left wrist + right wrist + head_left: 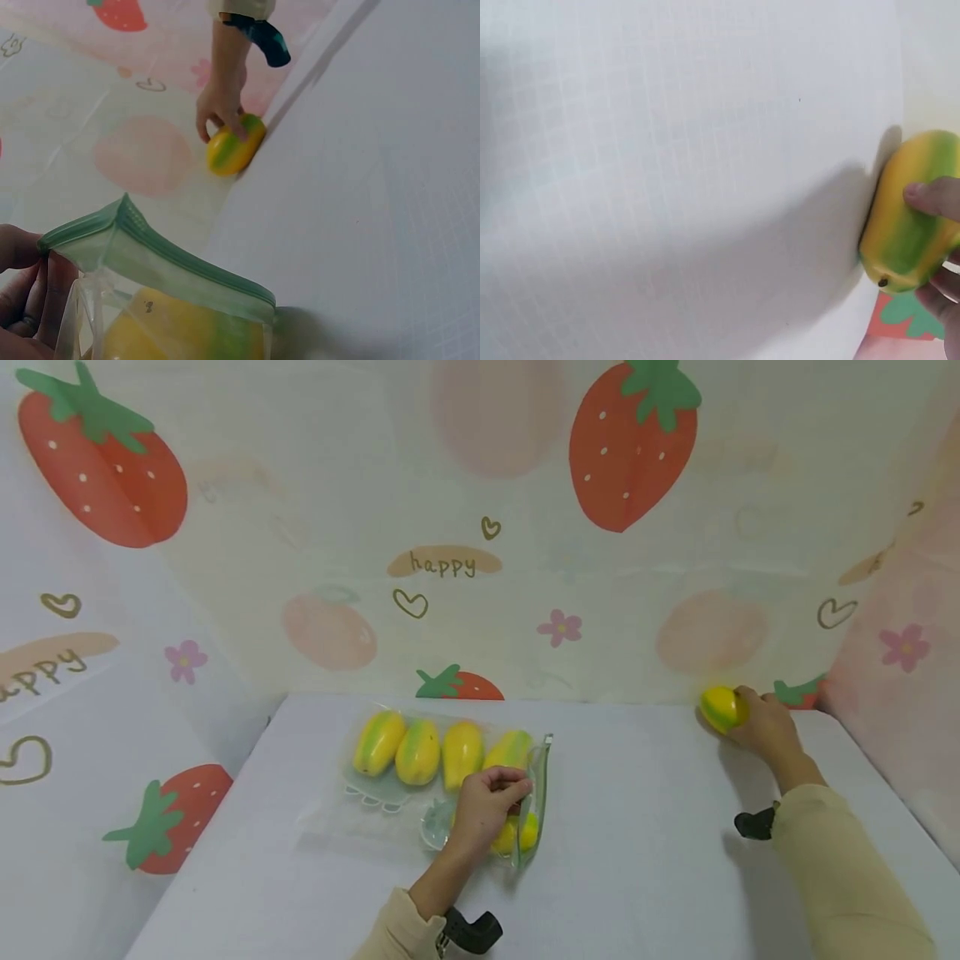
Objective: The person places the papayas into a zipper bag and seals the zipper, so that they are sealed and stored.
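Observation:
My left hand [482, 808] pinches the green-edged mouth of a clear zip bag [324, 817] lying on the table. Several yellow papayas [379, 743] with green streaks lie inside it. In the left wrist view, the green zip strip [187, 264] rises in a peak and the mouth is parted, with one papaya [161, 330] just behind the clear film. Far to the right, my right hand [768, 728] grips another papaya [718, 708] at the table's back edge. The right wrist view shows the thumb across this papaya [911, 217], its dark stem end facing down.
A white-covered table [637, 860] spreads between the bag and my right hand. Behind it stands a backdrop [337, 527] printed with strawberries, and a pink panel [922, 727] borders the right side. A black wrist strap piece [474, 932] juts from my left sleeve.

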